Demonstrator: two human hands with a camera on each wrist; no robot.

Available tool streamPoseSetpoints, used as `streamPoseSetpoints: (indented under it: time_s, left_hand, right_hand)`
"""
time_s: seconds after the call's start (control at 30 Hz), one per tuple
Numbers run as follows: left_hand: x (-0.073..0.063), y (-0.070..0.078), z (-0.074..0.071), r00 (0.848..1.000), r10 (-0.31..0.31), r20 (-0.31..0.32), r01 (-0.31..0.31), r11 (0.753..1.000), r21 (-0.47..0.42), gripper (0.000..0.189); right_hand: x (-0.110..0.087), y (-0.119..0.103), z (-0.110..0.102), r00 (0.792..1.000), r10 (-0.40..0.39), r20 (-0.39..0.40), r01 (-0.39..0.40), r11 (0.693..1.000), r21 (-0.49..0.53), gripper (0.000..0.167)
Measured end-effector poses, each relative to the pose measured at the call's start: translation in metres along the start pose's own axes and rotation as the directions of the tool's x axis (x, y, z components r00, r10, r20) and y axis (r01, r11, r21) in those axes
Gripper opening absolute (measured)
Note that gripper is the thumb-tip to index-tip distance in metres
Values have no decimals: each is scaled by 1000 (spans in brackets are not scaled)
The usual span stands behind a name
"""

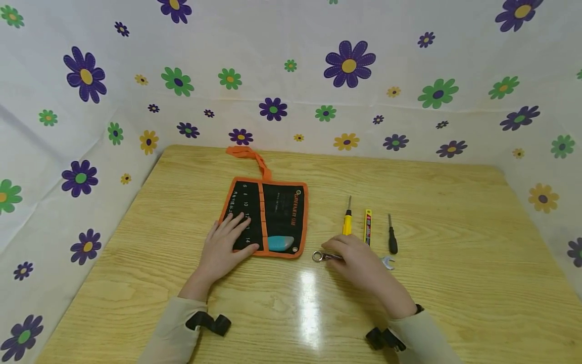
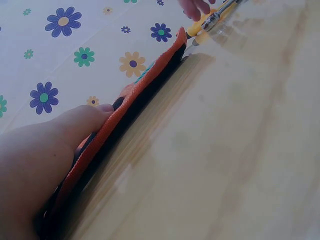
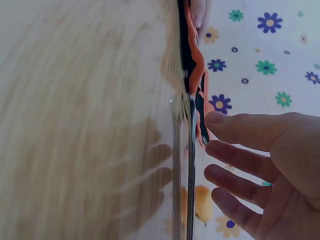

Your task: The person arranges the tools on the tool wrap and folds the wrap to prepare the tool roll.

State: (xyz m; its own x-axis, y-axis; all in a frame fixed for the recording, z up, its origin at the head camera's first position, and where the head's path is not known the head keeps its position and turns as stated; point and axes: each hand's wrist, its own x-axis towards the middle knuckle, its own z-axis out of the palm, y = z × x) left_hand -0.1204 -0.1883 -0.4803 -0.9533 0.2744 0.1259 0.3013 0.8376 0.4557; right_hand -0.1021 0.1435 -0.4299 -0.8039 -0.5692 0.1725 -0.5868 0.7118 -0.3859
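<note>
My left hand (image 1: 223, 250) rests with spread fingers on a black tool pouch (image 1: 282, 212) with orange edging. In the left wrist view its thumb (image 2: 92, 117) lies along the pouch's near border. A teal rounded handle (image 1: 280, 243) sits in the pouch's lower right pocket. On the right, my right hand (image 1: 356, 260) is over a metal combination wrench (image 1: 331, 256); the ring end shows left of the hand, the open end to its right, and the middle is hidden. The right wrist view shows the fingers (image 3: 240, 157) extended and apart from the wrench (image 3: 191, 165).
Beyond my right hand lie a yellow-handled screwdriver (image 1: 347, 222), a narrow yellow labelled strip (image 1: 368, 225) and a black-handled screwdriver (image 1: 392, 240). An orange strap (image 1: 254, 157) trails from the pouch toward the back edge. Flower-printed cloth (image 1: 273, 50) surrounds the wooden table (image 1: 454, 253).
</note>
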Motion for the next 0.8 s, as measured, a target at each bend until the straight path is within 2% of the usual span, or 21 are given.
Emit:
streamPoseSetpoints:
  time_s: [0.23, 0.5, 0.8]
  left_hand:
    - [0, -1, 2, 1000, 2, -1, -2, 1000, 2, 75]
    - [0, -1, 2, 1000, -3, 5, 3, 1000, -6, 75]
    - [1, -3, 3, 1000, -3, 5, 3, 1000, -10, 75]
  right_hand:
    - [-21, 17, -9, 998, 51, -33, -52, 999, -4, 32]
    - [-41, 30, -26, 990, 93, -102, -91, 996, 18, 22]
    - [-59, 49, -37, 978, 208, -19, -208, 978, -10, 24]
